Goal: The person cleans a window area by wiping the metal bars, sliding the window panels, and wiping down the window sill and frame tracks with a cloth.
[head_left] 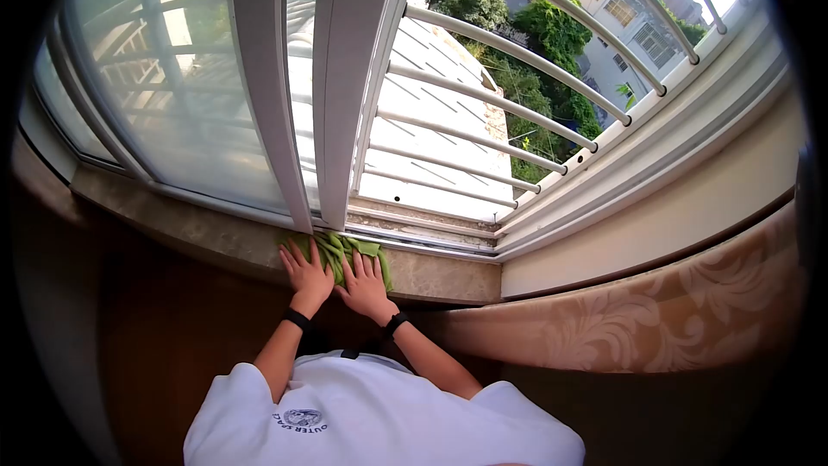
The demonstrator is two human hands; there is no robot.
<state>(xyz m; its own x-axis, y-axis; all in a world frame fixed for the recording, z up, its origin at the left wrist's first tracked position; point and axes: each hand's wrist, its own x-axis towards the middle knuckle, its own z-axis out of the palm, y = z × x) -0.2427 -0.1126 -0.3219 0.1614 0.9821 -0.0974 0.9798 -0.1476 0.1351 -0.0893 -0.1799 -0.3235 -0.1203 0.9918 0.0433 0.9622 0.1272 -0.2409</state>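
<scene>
A crumpled green cloth [335, 250] lies on the stone window sill [431, 276], against the lower window track. My left hand [308, 276] presses on the cloth's left part with its fingers spread. Beside it, my right hand [365, 286] rests on the right part, fingers also apart and pointing toward the window. The two hands are close together but do not grip the cloth. Each wrist has a black band. Parts of the cloth under the palms and fingers are hidden.
Above the sill, a glass pane [172, 86] stands at the left beside upright white frames [349, 78]. White bars [492, 103] cross the open window part. A patterned curtain [604, 328] hangs at the right below the sill's level.
</scene>
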